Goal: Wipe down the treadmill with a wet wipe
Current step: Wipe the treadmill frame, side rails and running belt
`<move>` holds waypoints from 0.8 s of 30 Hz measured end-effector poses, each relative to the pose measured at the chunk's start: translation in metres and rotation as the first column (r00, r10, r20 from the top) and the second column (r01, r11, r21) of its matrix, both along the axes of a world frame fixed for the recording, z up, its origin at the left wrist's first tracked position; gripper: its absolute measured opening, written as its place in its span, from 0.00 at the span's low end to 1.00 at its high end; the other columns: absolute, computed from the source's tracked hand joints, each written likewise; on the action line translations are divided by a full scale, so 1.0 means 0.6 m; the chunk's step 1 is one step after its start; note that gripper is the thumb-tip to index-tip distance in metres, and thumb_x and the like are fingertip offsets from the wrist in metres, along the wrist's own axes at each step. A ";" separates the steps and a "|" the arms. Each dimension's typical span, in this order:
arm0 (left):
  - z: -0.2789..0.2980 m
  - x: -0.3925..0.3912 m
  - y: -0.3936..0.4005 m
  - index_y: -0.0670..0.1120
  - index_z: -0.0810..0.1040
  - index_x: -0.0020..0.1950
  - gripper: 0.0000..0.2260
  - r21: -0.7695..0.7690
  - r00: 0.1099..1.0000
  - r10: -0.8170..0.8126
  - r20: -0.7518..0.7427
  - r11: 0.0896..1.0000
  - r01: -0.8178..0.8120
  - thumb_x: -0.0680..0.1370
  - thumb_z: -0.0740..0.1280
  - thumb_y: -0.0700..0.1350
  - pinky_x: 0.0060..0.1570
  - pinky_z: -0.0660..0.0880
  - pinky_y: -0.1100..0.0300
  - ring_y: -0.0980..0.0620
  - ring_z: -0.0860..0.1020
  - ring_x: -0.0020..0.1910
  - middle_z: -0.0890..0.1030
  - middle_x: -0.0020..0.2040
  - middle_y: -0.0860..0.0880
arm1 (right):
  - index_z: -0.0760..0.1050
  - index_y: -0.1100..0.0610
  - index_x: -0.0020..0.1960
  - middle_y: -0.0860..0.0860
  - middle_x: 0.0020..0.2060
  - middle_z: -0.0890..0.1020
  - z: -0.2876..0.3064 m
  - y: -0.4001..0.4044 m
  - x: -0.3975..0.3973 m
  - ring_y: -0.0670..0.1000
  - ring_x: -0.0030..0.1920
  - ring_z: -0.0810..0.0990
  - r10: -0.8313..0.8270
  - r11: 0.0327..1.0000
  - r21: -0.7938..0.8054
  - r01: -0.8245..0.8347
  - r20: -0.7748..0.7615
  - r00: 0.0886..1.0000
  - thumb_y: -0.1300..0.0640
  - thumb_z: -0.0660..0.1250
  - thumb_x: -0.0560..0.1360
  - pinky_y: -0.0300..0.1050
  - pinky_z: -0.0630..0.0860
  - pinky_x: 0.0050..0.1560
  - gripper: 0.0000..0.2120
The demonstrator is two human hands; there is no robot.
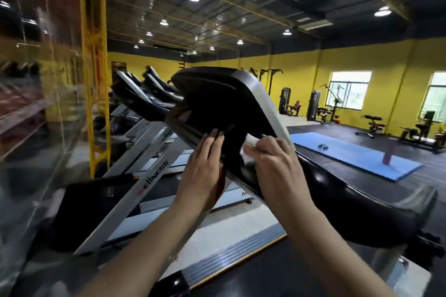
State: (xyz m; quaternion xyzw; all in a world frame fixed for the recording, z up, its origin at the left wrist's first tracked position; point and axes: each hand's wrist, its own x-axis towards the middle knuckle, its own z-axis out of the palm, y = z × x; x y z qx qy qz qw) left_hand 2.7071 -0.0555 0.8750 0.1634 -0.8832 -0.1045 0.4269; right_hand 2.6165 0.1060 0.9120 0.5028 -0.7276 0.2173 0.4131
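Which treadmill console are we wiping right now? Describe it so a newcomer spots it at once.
Follow the row of treadmills along the glass wall to the nearest one. Its black console with a silver edge tilts across the middle of the view. Unlike the ones behind, the left hand rests on it and the right hand presses a white wet wipe against it.
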 end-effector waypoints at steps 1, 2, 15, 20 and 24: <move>0.004 -0.006 -0.017 0.39 0.69 0.76 0.24 -0.017 1.000 -0.006 -0.014 1.000 0.006 0.80 0.52 0.41 0.59 0.79 0.41 0.38 0.72 0.73 0.69 0.76 0.39 | 0.81 0.50 0.58 0.48 0.48 0.75 0.017 -0.024 -0.004 0.54 0.54 0.72 -0.031 0.999 0.041 0.031 -0.012 0.999 0.58 0.72 0.72 0.47 0.72 0.53 0.15; 0.009 -0.009 -0.028 0.41 0.67 0.77 0.23 -0.003 1.000 -0.031 -0.003 1.000 0.031 0.81 0.55 0.38 0.62 0.77 0.44 0.40 0.69 0.75 0.67 0.78 0.41 | 0.81 0.50 0.59 0.49 0.48 0.75 0.031 -0.045 -0.008 0.54 0.54 0.72 -0.067 0.997 0.047 0.066 0.011 0.998 0.59 0.72 0.72 0.47 0.71 0.53 0.16; 0.013 0.015 -0.110 0.47 0.59 0.82 0.33 0.038 0.949 -0.311 -0.048 0.949 0.313 0.78 0.56 0.28 0.79 0.52 0.60 0.51 0.53 0.82 0.55 0.83 0.49 | 0.83 0.55 0.57 0.50 0.60 0.81 0.017 -0.129 0.034 0.55 0.62 0.76 -0.139 0.984 -0.088 0.155 0.164 0.977 0.64 0.69 0.71 0.49 0.75 0.60 0.16; 0.004 0.017 -0.122 0.49 0.56 0.83 0.33 0.034 0.940 -0.340 -0.042 0.939 0.341 0.79 0.56 0.30 0.70 0.40 0.77 0.54 0.50 0.82 0.53 0.83 0.52 | 0.81 0.58 0.59 0.53 0.59 0.80 -0.031 -0.144 0.080 0.56 0.65 0.74 -0.163 0.985 -0.046 0.166 0.070 0.984 0.62 0.68 0.73 0.49 0.72 0.64 0.15; 0.001 0.016 -0.123 0.49 0.55 0.83 0.33 0.026 0.932 -0.360 -0.050 0.932 0.362 0.79 0.57 0.32 0.70 0.39 0.77 0.55 0.48 0.82 0.51 0.83 0.53 | 0.78 0.58 0.66 0.53 0.64 0.79 -0.045 -0.073 0.059 0.58 0.64 0.75 -0.226 0.956 -0.183 0.231 0.050 0.973 0.64 0.65 0.75 0.50 0.71 0.67 0.19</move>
